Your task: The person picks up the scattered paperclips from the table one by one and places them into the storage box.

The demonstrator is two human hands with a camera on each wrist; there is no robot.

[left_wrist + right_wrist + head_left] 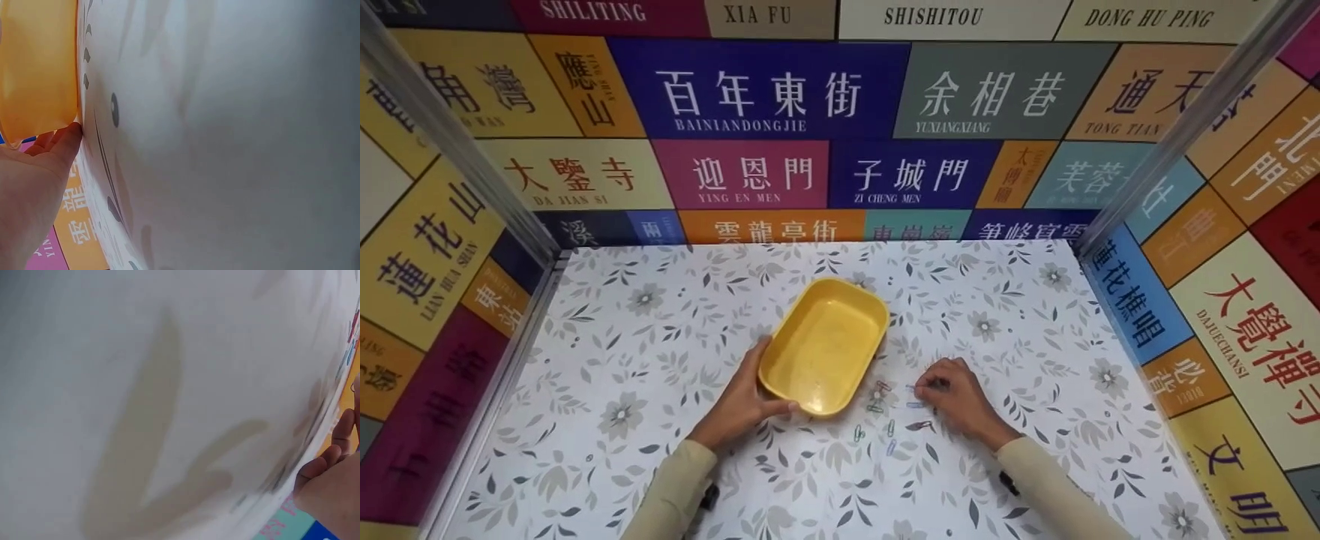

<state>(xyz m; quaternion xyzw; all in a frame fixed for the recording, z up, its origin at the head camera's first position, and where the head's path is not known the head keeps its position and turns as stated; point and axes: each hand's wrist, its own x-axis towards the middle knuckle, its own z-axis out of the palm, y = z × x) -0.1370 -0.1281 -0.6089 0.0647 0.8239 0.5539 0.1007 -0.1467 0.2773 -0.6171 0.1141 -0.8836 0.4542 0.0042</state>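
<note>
Nearest the person on the counter (585, 469), loose clips (891, 428) lie scattered, still to be dealt with. Just beyond: right hand (960, 394), fingers drawn narrow, apparently pinching one clip (911, 388). Left hand (739, 409), fingers holding the near left side of the tray (826, 345), which stands beside the clips. I observe no clip inside; I judge the work barely begun, most clips remaining.
</note>
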